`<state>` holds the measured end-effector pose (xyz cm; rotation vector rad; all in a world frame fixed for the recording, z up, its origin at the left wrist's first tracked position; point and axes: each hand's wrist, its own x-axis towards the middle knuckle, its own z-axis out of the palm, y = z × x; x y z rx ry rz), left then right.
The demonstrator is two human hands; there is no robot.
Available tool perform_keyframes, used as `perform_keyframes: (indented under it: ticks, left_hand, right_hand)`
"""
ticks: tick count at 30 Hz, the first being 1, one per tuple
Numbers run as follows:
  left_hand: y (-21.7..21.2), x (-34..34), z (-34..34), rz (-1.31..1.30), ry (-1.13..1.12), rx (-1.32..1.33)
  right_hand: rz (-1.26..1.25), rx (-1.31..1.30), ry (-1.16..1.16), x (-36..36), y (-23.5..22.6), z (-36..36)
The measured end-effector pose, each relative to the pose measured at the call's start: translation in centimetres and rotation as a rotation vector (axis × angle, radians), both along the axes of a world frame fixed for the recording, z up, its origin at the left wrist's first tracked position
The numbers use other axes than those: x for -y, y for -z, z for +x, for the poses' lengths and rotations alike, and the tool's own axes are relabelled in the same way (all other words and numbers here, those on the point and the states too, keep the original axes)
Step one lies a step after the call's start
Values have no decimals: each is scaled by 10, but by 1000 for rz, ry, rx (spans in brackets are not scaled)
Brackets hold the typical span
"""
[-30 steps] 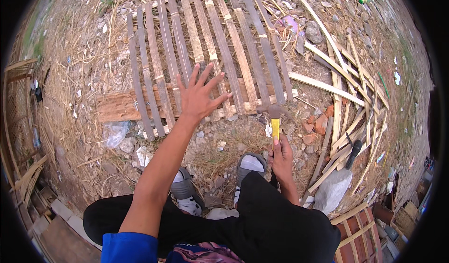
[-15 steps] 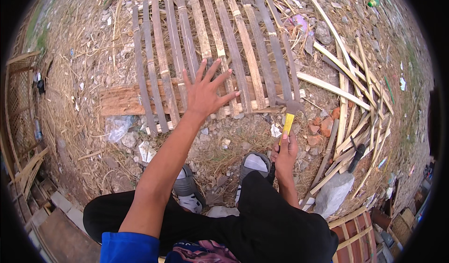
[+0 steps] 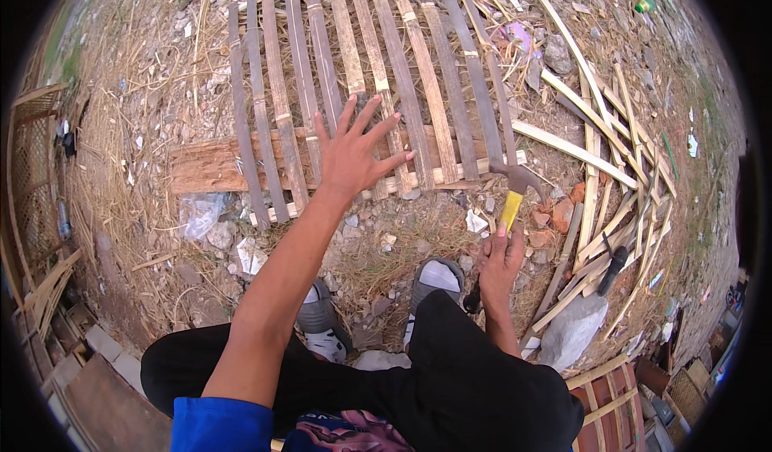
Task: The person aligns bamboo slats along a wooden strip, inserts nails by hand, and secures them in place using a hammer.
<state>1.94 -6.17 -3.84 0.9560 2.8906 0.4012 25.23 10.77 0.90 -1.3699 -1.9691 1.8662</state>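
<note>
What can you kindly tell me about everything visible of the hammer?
The hammer has a dull brownish, metal-looking head, curved at its right end, and a yellow handle with a black lower end. The right hand grips the handle, head pointing forward. The head appears by the near ends of the rightmost slats; whether it touches them cannot be told.

The person wears a shirt with a bright blue sleeve (image 3: pixel 223 424), which is short and ends with a plain hem above the elbow. The shirt front (image 3: pixel 366 430) is of a darker blue and carries a pinkish print with some pale lettering. The trousers (image 3: pixel 490 371) are black, loose and plain. On the feet there are grey sandals (image 3: pixel 324 317) with a wide strap, over white socks (image 3: pixel 326 345) with dark marks. The left hand (image 3: pixel 354 158) and the right hand (image 3: pixel 500 263) are bare.
</note>
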Motion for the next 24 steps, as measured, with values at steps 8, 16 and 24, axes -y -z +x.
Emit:
perform_keyframes:
  ticks: [8, 16, 24]
  left_hand:
    - [1, -4, 1, 0, 5, 3]
    - [-1, -2, 0, -1, 3, 6]
    - [-3, 2, -2, 9, -4, 0]
  right_hand:
    - [400, 12, -277, 5, 34, 8]
    - [188, -90, -61, 15, 16, 4]
    - [279, -265, -56, 10, -24, -13]
